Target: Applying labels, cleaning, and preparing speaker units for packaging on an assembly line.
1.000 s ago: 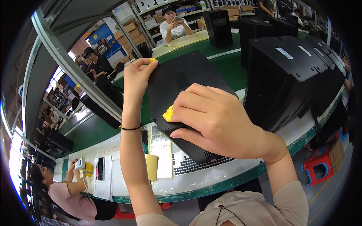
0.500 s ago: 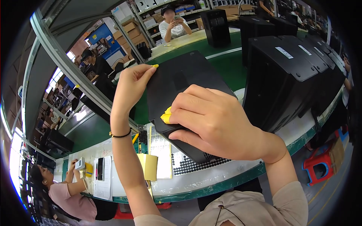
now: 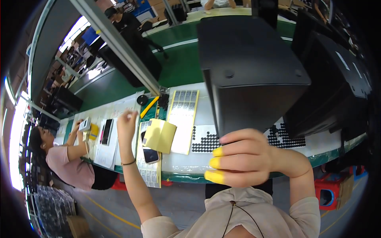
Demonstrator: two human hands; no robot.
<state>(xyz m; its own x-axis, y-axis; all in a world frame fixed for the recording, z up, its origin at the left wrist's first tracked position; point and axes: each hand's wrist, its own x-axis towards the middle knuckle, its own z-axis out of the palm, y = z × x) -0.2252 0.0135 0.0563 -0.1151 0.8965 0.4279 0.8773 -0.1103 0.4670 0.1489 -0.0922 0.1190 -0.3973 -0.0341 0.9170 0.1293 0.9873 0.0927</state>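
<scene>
A large black computer-tower case (image 3: 260,99) stands on the table before me, with round black feet on its upper face. My right hand (image 3: 248,160) is just in front of the lower part of the case, with yellow covers on several fingertips. Its fingers reach left, slightly apart, with nothing visible in them. My left hand (image 3: 127,125) hovers over the table to the left, apart from the case. Its fingers are curled and their tips are hidden. Beside it lie a yellow-handled tool (image 3: 150,106) and a folded yellow paper (image 3: 160,135).
Sheets of black round pads (image 3: 206,142) lie under and beside the case. A label sheet (image 3: 184,115) and a phone (image 3: 151,155) are nearby. More black cases (image 3: 333,79) stand at right. A metal post (image 3: 123,51) rises at left, near a seated co-worker (image 3: 69,162).
Both hands have come off the black case. My left hand moved down and left over the table. The case now appears more upright and farther right, and the view has shifted.
</scene>
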